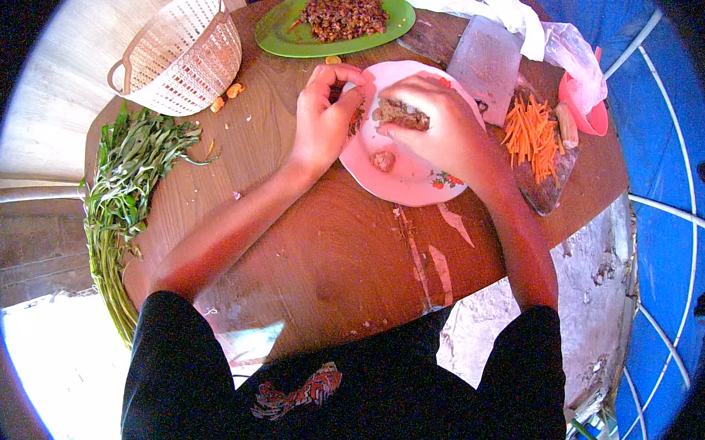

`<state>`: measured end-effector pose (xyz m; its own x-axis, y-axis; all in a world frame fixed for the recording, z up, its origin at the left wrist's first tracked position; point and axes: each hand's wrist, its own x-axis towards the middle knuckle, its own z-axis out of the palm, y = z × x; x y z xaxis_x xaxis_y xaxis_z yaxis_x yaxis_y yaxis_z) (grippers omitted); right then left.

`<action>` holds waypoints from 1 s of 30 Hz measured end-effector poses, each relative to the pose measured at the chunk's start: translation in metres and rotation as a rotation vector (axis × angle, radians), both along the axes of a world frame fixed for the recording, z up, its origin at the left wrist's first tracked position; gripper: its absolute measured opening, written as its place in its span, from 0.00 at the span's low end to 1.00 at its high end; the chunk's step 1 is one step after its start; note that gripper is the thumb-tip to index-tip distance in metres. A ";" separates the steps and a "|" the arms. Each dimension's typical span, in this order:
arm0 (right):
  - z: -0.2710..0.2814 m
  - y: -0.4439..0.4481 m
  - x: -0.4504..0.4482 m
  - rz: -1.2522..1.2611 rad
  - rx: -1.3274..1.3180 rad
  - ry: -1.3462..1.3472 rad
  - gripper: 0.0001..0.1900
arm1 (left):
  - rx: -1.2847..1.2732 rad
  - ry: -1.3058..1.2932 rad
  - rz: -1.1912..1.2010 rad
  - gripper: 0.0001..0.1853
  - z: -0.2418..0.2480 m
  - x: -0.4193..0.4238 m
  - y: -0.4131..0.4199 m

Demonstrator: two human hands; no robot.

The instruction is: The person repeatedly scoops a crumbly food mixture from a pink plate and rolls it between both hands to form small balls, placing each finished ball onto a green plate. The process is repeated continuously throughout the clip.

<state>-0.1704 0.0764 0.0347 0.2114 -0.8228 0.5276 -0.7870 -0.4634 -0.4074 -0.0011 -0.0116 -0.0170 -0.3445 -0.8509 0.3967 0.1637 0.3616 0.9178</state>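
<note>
My left hand (332, 110) is curled at the left rim of a pink plate (404, 187) with floral marks, its thumb and forefinger close together around something dark that is mostly hidden. Above the plate, my right hand (430, 120) grips a brown, crumbly block of food (403, 115) between thumb and fingers. A small brownish lump (383, 160) lies on the plate below both hands. Beyond the plate, a green oval plate (272, 31) holds chopped dark reddish-brown food (343, 18).
Leafy green stems (121, 186) lie along the left table edge, below a white plastic basket (183, 53). At right, carrot strips (532, 136) rest on a dark board (545, 196), near a cleaver blade (486, 66), a pink container (596, 115) and plastic bags (572, 52).
</note>
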 end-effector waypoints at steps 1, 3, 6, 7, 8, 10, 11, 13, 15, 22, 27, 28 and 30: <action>-0.001 0.000 0.000 0.017 0.039 0.005 0.10 | 0.021 0.003 -0.005 0.06 0.000 0.000 0.000; -0.003 -0.001 0.000 0.053 0.119 0.015 0.10 | 0.065 0.011 -0.014 0.06 0.000 0.000 0.000; -0.004 0.000 0.002 0.040 0.093 -0.037 0.09 | 0.062 -0.069 0.016 0.06 0.002 0.000 0.001; -0.003 0.000 0.003 0.015 0.086 -0.059 0.08 | 0.072 -0.068 0.014 0.06 0.003 0.000 0.001; -0.002 0.001 0.003 -0.009 0.080 -0.081 0.08 | 0.084 -0.066 0.013 0.06 0.003 0.000 0.002; 0.001 0.002 0.003 -0.057 0.083 -0.128 0.07 | 0.088 -0.063 0.014 0.06 0.005 0.001 0.003; 0.003 0.003 0.001 -0.081 0.092 -0.153 0.06 | 0.081 -0.063 0.015 0.07 0.005 0.001 0.003; 0.005 0.003 0.000 -0.101 0.107 -0.219 0.06 | 0.068 -0.059 0.016 0.07 0.005 0.001 0.003; 0.005 0.002 0.000 -0.092 0.119 -0.301 0.07 | 0.058 -0.052 0.012 0.07 0.006 0.002 0.003; -0.002 0.002 0.007 0.063 0.060 0.024 0.08 | 0.066 -0.006 -0.009 0.07 0.004 0.001 0.003; -0.001 0.003 0.008 0.046 0.114 0.018 0.07 | 0.072 -0.076 0.004 0.08 0.004 0.002 0.002; 0.001 0.003 0.007 0.051 0.105 0.003 0.07 | 0.077 -0.074 0.006 0.08 0.004 0.002 0.002; 0.005 0.002 0.004 0.007 0.097 -0.089 0.08 | 0.087 -0.070 0.014 0.08 0.004 0.002 0.003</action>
<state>-0.1664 0.0787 0.0401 0.1738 -0.8694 0.4625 -0.7426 -0.4241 -0.5183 0.0006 -0.0088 -0.0127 -0.3564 -0.8859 0.2970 0.0938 0.2824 0.9547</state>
